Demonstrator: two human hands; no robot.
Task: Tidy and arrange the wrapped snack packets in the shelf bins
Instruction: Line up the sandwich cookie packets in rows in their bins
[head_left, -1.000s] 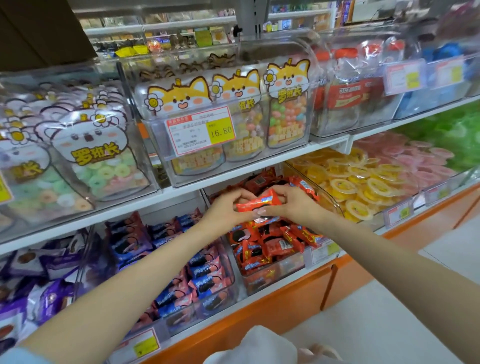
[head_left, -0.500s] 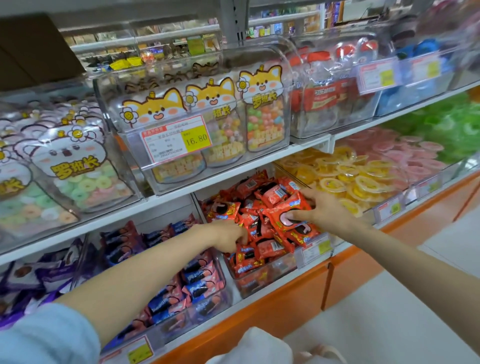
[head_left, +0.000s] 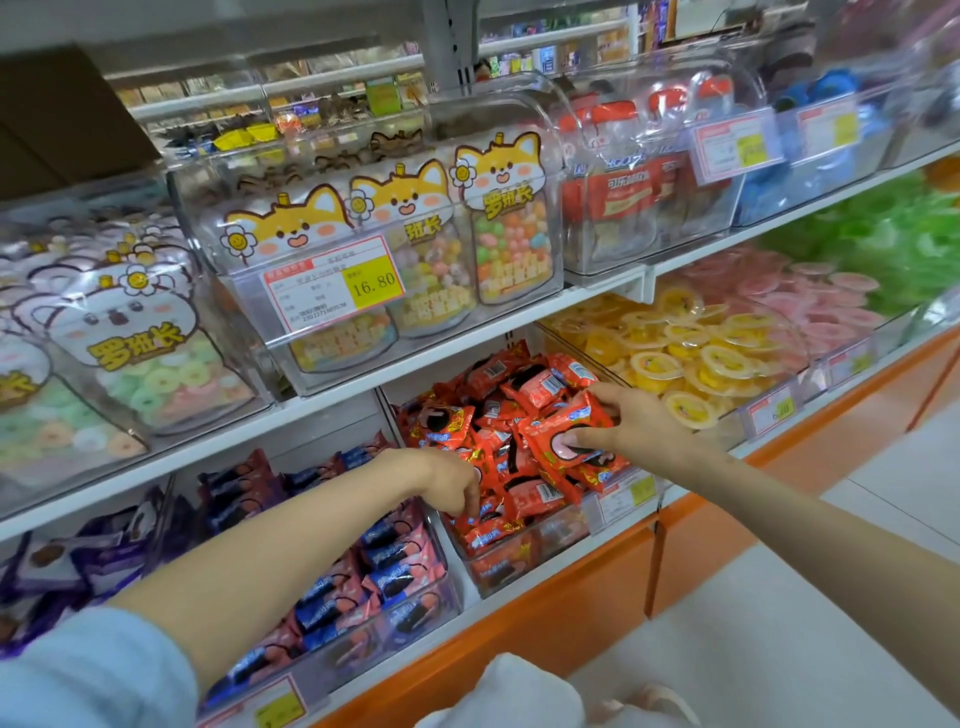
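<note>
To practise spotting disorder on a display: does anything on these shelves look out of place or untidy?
Yes. The red packets lie heaped at all angles in their clear bin, rising above its front wall, a few jutting over the price tag. The blue packets beside them lie in neater rows.

A light blue sleeve (head_left: 88, 670) covers the upper left arm (head_left: 291, 561); the right forearm (head_left: 831, 525) is bare.

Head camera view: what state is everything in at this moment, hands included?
Right hand, fingers pinching top red packet.
Left hand, fingers curled into front packets; grip unclear.
Red bin, heaped above rim, jumbled.
Blue-pink bin, filled, packets in rough rows.
Jelly cup bin, full.
</note>
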